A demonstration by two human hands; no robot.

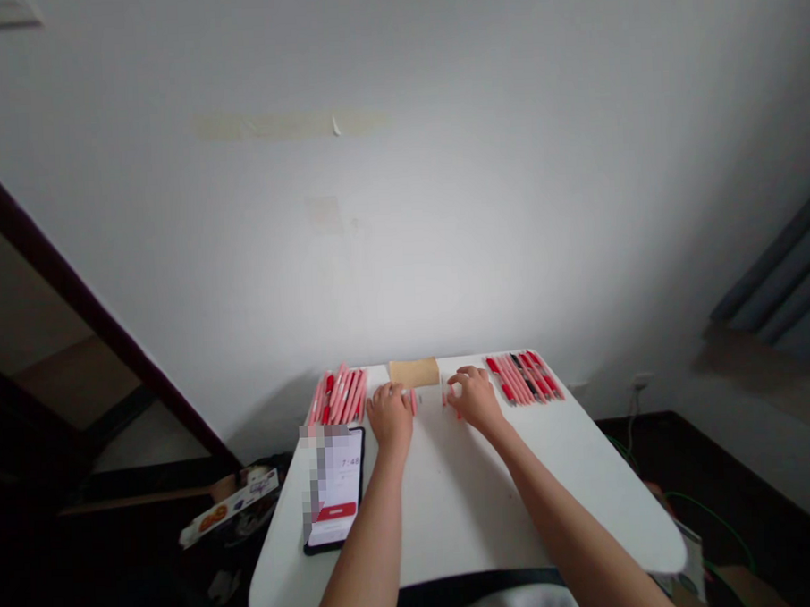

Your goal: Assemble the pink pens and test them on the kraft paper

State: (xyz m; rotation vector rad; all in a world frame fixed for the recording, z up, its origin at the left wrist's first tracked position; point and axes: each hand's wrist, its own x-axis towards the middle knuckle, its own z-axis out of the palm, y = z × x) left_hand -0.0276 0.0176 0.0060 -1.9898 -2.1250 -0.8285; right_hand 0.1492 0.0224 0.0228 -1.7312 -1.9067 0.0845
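My left hand and my right hand rest on a white table, close together near its far edge. Both have their fingers curled around small pink pen parts lying between them. A row of pink and red pens lies left of my left hand. Another row of pink, red and black pens lies right of my right hand. A small brown cardboard box stands just beyond the hands.
A phone with a lit screen lies on the table's left side. A white wall rises directly behind the table. Boxes and clutter sit on the dark floor at left; cables at right.
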